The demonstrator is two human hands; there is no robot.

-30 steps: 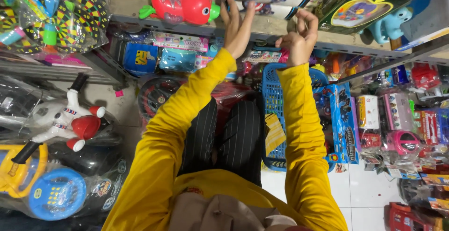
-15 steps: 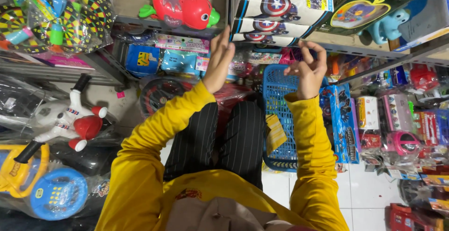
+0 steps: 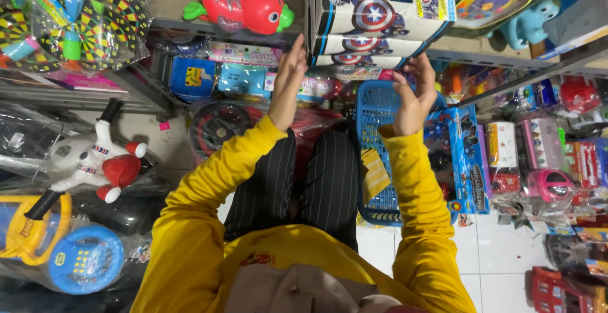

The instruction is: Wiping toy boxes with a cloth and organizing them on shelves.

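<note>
A stack of white and blue toy boxes (image 3: 380,15) with a round shield picture stands on the shelf in front of me. My left hand (image 3: 288,82) lies flat against the stack's left side, fingers pointing up. My right hand (image 3: 415,94) cups the lower right corner of the bottom box, fingers curled under it. Both arms are in yellow sleeves, raised over my dark striped trousers. A blue plastic basket (image 3: 380,167) sits just below my right hand, with a yellow item inside.
A red fish toy (image 3: 244,6) lies on the shelf left of the boxes. Bagged dartboards (image 3: 82,21) hang at top left. A white and red ride-on toy (image 3: 95,161) and a yellow and blue toy (image 3: 69,256) crowd the left. Packaged toys (image 3: 544,161) fill the right, above a white tiled floor (image 3: 506,262).
Both hands have come down and closer to me. The stack of boxes has come into view between them, and my hands now rest on its two sides.
</note>
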